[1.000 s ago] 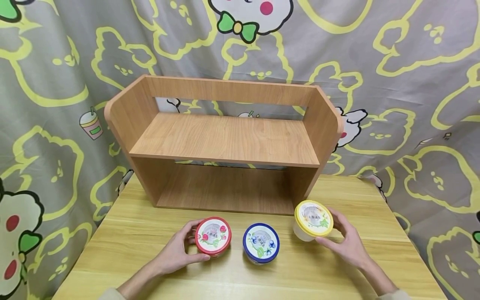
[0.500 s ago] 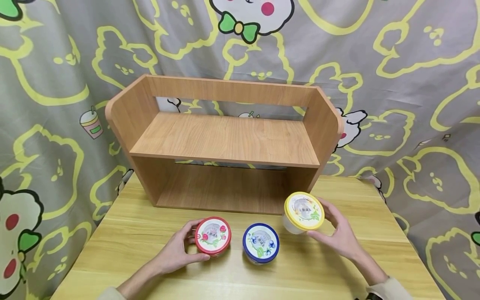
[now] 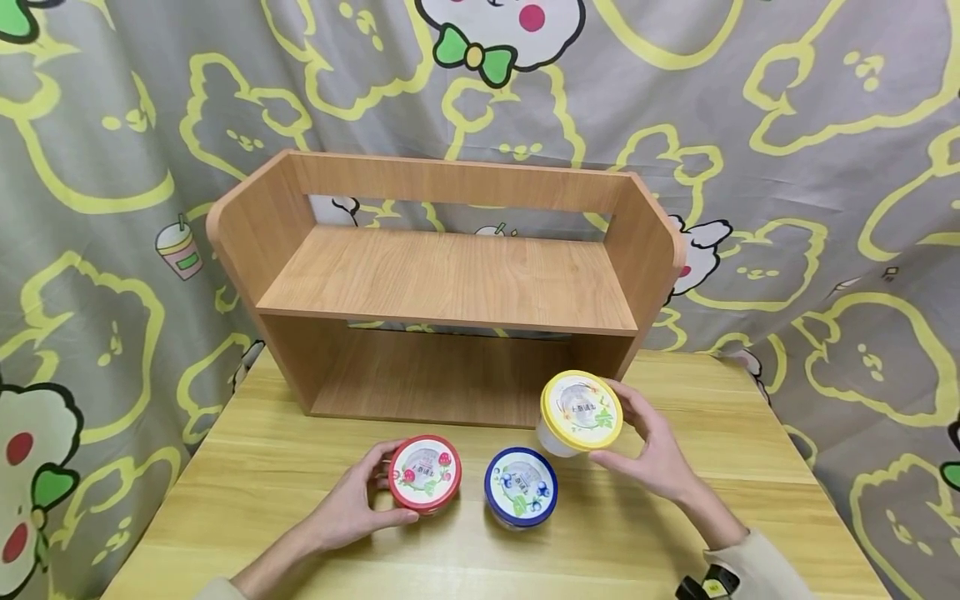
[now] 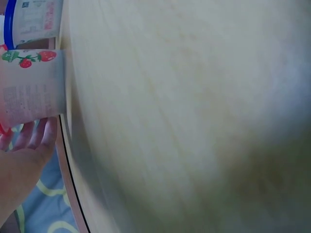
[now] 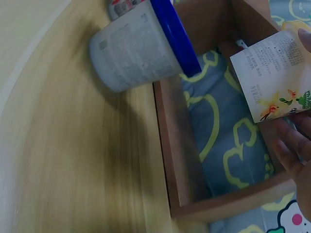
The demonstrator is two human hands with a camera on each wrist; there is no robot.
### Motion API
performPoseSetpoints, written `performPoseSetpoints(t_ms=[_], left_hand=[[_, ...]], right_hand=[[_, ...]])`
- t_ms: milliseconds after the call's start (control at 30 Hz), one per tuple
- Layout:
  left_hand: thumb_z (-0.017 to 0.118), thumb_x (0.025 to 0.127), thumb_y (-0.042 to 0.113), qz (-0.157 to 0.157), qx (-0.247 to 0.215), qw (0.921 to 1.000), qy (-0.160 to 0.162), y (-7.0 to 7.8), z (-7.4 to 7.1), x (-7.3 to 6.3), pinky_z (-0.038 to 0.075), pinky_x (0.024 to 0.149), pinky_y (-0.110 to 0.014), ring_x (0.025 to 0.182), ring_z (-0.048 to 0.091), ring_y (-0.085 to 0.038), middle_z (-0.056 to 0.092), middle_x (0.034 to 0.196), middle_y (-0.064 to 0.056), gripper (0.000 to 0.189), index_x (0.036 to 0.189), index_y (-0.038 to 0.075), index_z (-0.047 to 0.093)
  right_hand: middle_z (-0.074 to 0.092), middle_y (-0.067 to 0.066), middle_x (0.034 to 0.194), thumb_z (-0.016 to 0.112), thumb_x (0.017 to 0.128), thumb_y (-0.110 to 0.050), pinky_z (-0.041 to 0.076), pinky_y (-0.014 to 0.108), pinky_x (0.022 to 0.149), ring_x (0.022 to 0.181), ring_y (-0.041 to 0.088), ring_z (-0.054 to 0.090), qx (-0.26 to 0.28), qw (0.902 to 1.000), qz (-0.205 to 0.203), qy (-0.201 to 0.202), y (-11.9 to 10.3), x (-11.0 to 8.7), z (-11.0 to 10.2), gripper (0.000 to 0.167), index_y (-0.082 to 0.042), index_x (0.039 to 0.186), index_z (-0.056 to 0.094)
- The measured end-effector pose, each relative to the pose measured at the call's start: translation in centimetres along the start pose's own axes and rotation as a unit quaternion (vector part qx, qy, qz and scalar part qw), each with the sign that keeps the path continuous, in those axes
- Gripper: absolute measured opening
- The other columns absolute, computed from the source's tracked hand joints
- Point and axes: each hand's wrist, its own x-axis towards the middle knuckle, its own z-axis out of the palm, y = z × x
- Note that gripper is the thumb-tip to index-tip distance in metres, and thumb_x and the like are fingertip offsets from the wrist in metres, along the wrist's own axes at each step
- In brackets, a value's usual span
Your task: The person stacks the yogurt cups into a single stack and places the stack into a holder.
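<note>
Yellow-lidded cup, raised off the table, is pinched between thumb and fingers of the right hand, at that hand's left. The left hand curls round the red-lidded cup at its right. A light, steady grip low enough to keep the lifted cup level should serve best, clear of the blue-lidded cup between the hands and the shelf ahead.

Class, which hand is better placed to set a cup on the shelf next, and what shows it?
Probably the right hand: it holds the yellow-lidded cup above the table, close to the shelf. The left hand holds the red-lidded cup, which sits on the table, farther away.
</note>
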Motion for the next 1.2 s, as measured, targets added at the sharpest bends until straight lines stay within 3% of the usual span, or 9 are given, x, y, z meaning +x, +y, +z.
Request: performPoseSetpoints(t_ms=[367,600,800,1200], left_hand=[[0.095,0.077,0.031,-0.011,0.002,0.9999,0.0,0.0,0.2,0.0,0.056,0.106,-0.021,0.125,0.062,-0.011,0.06,0.143,-0.015,0.095,0.154,0.01,0.043],[0.095,0.077,0.032,-0.017,0.001,0.9999,0.003,0.0,0.0,0.0,0.056,0.106,-0.021,0.124,0.062,-0.011,0.06,0.143,-0.013,0.095,0.154,0.012,0.043],[0.094,0.078,0.032,-0.007,0.001,1.0,-0.002,0.0,0.0,-0.1,0.056,0.105,-0.022,0.124,0.062,-0.012,0.059,0.143,-0.015,0.095,0.154,0.01,0.042],[0.095,0.077,0.03,-0.004,-0.003,1.0,0.001,-0.1,0.0,0.1,0.057,0.104,-0.022,0.12,0.063,-0.007,0.061,0.141,-0.012,0.095,0.153,0.01,0.043]], right_hand=[[0.064,-0.009,0.144,0.09,0.067,0.005,0.05,0.016,0.102,0.128,0.0,0.06,0.033,0.9988,-0.026,-0.024,-1.0,1.6,2.3,0.097,-0.006,0.154,0.047],[0.066,-0.001,0.142,0.092,0.069,0.002,0.056,0.019,0.09,0.125,0.002,0.062,0.054,0.9968,-0.032,-0.05,-1.7,2.7,3.7,0.097,-0.007,0.155,0.046],[0.064,0.015,0.145,0.092,0.072,0.0,0.057,0.021,0.101,0.131,0.004,0.061,0.069,0.9942,-0.031,-0.077,-2.3,3.5,4.9,0.097,-0.009,0.156,0.044],[0.064,0.011,0.146,0.094,0.074,-0.011,0.057,0.029,0.105,0.13,0.01,0.063,0.069,0.9899,-0.047,-0.115,-3.2,5.0,7.2,0.097,-0.013,0.157,0.044]])
